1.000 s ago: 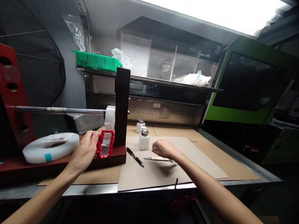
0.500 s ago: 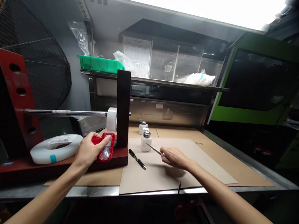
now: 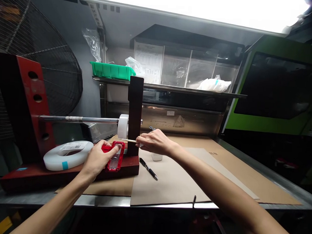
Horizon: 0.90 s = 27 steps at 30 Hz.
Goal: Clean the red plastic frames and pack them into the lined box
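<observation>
My left hand [image 3: 99, 158] pinches a red plastic frame [image 3: 122, 156] with a clear middle, thumb on its face, in front of the stand's base. My right hand [image 3: 153, 141] is closed on slim pointed tweezers [image 3: 131, 140], their tip pointing left, just under a white tape roll [image 3: 123, 126] and above the red frame. The roll hangs on a metal rod [image 3: 99, 120] beside a dark upright [image 3: 135, 113]. A white pump bottle [image 3: 157, 157] shows only its lower part below my right hand; most of it is hidden.
A large translucent tape roll [image 3: 52, 157] lies on the stand's red base [image 3: 21, 176]. A black pen [image 3: 148, 168] lies on the cardboard sheet [image 3: 174, 186]. On the shelf behind are a green bin [image 3: 111, 71] and a white bag [image 3: 214, 85]. A big fan [image 3: 57, 69] stands left.
My right hand has moved left and up with the tweezers, from beside the pump bottle to the hanging tape roll. My left hand still holds the red frame. The view has shifted slightly.
</observation>
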Each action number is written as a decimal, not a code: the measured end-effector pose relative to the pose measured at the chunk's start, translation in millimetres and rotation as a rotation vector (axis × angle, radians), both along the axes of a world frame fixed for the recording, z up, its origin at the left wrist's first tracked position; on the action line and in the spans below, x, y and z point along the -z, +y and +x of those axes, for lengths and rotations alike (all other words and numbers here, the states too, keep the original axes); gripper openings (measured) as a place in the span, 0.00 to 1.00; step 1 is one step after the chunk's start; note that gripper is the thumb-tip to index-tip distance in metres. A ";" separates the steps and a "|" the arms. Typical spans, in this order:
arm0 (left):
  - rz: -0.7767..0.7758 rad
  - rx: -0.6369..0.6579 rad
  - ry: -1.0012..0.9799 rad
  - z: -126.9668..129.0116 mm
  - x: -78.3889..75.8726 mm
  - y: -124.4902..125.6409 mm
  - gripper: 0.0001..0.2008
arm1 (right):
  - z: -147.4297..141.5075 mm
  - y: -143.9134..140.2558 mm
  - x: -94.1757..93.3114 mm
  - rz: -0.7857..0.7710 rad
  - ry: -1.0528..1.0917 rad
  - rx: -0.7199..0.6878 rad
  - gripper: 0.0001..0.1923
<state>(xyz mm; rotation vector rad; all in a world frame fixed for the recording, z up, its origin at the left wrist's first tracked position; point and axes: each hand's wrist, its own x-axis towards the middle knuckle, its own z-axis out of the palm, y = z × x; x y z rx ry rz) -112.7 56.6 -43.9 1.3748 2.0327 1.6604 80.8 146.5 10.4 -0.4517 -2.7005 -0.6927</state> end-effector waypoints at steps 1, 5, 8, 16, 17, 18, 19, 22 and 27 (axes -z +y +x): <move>-0.014 0.014 -0.002 -1.0 0.2 -0.4 0.19 | -2.2 1.6 -0.5 0.016 -0.018 -0.013 0.12; -0.044 0.055 -0.027 -4.2 1.4 -1.0 0.19 | -4.6 4.3 -1.4 0.064 -0.062 -0.034 0.11; -0.061 0.071 -0.045 -5.6 2.2 -0.6 0.19 | -4.8 2.8 -2.4 0.079 -0.078 -0.033 0.11; -0.097 0.068 -0.040 -7.9 4.2 2.3 0.16 | -5.5 -0.2 -4.9 0.085 -0.106 -0.030 0.10; -0.099 0.069 -0.038 -8.0 4.5 2.5 0.16 | -5.7 -0.4 -5.2 0.086 -0.109 -0.030 0.10; -0.100 0.070 -0.036 -7.9 4.7 2.6 0.16 | -6.2 -0.6 -5.5 0.087 -0.112 -0.030 0.10; -0.102 0.071 -0.035 -7.7 4.8 2.7 0.16 | -7.1 -1.1 -5.9 0.088 -0.114 -0.029 0.10; -0.107 0.070 -0.030 -6.7 4.6 3.0 0.16 | -12.6 -3.6 -7.3 0.085 -0.112 -0.024 0.11; -0.121 0.063 -0.032 -8.1 6.4 2.5 0.17 | -17.9 -3.4 -2.1 0.040 -0.093 0.003 0.11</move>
